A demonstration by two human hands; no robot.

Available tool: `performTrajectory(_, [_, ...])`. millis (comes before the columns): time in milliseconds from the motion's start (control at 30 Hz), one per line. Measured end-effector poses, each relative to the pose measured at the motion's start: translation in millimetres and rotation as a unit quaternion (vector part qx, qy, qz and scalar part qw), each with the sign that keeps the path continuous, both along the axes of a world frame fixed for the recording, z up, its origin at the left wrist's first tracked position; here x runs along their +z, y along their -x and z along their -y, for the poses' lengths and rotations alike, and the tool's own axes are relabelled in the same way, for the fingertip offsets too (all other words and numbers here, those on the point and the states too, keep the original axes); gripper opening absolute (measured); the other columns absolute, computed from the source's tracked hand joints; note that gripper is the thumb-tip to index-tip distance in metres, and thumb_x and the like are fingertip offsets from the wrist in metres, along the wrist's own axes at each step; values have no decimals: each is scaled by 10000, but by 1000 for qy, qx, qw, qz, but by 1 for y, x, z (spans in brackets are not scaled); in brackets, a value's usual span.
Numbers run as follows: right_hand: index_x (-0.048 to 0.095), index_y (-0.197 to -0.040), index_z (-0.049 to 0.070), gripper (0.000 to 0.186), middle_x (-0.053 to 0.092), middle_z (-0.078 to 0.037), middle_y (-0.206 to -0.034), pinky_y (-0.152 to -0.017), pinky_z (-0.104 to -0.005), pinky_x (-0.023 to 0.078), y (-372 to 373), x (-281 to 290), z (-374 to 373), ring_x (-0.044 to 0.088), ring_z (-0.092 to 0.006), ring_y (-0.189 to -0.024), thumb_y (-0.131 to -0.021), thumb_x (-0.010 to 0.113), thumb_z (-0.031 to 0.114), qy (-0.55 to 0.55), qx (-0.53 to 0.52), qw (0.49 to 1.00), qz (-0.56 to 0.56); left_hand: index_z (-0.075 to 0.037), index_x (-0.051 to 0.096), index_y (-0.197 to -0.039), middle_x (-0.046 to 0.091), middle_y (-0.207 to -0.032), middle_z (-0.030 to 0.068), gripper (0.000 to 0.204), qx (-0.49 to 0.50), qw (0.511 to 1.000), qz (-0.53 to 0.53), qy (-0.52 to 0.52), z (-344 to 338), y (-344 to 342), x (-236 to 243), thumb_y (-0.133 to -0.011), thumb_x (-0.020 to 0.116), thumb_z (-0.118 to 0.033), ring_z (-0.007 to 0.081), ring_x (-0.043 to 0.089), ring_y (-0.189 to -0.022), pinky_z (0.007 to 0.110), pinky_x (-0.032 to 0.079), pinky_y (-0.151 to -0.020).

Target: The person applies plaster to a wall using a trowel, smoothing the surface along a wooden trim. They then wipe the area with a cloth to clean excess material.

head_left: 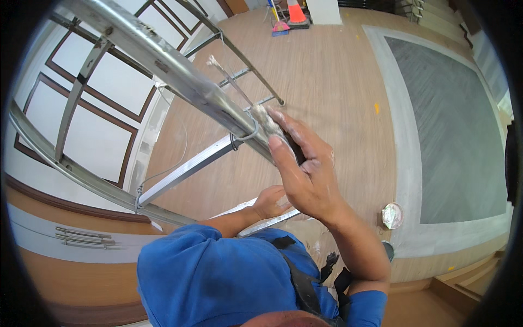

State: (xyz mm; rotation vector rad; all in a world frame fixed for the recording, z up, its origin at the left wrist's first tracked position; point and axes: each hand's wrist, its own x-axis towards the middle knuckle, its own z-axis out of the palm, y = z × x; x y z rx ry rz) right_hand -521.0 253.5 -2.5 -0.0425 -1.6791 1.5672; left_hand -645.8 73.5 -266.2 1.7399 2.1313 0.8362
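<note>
I look down from an aluminium ladder (pixel 163 65) that slants across the view. My right hand (pixel 308 174), smeared with white plaster, is raised against the ladder's upper rail and closed round a plaster-caked tool (pixel 268 122). The tool's thin stem (pixel 226 73) runs up along the rail, and a wire hook (pixel 249 135) loops off the rail beside it. My left hand (pixel 272 200) is lower down, gripping a flat metal rung (pixel 267 218). Blue sleeves cover both upper arms, and dark straps cross my chest.
Far below is a light wooden floor (pixel 327 71) with a grey inlaid panel (pixel 452 125) on the right. A round, foil-lined container (pixel 392 215) stands on the floor. An orange cone (pixel 297 12) and a broom (pixel 280 24) are at the far end. White wall panels with brown frames (pixel 103 87) lie left, and steps (pixel 468 278) lower right.
</note>
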Motion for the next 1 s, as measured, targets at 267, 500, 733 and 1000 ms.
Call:
performTrajectory(267, [581,-1368,-72,442,691,-98,-1034,-773,-237,498,39,67,10,591,-90,-859,-1018,626,194,-31,-8,999,-5,-19,559,-1354,486,-1405,260,701,59,987,-151,-9,15,13,-1,-817,798,-400,446,482,-1261,525,401,-1079])
performTrajectory(500, [594,-1344,-103,454,710,-201,-1164,-955,-309,508,62,74,23,650,-178,-1069,-1018,627,212,-97,-61,993,-21,-7,485,-1441,410,-1475,283,824,45,991,-124,13,15,22,-20,-825,774,-474,466,431,-1305,548,351,-1125])
performTrajectory(733, [598,-1337,-106,462,714,-208,-1142,-928,-311,519,56,86,38,664,-183,-1030,-1008,641,216,-73,-65,995,26,-7,494,-1441,390,-1493,288,809,47,991,-124,-11,12,23,-19,-834,755,-474,467,415,-1316,547,340,-1130])
performTrajectory(1000, [661,-1265,-59,376,690,-200,-932,-723,-313,510,38,87,50,661,-193,-788,-941,685,129,-206,-152,965,60,-16,494,-1445,383,-1499,284,800,50,994,-97,6,10,21,-25,-837,746,-470,481,409,-1313,547,339,-1127])
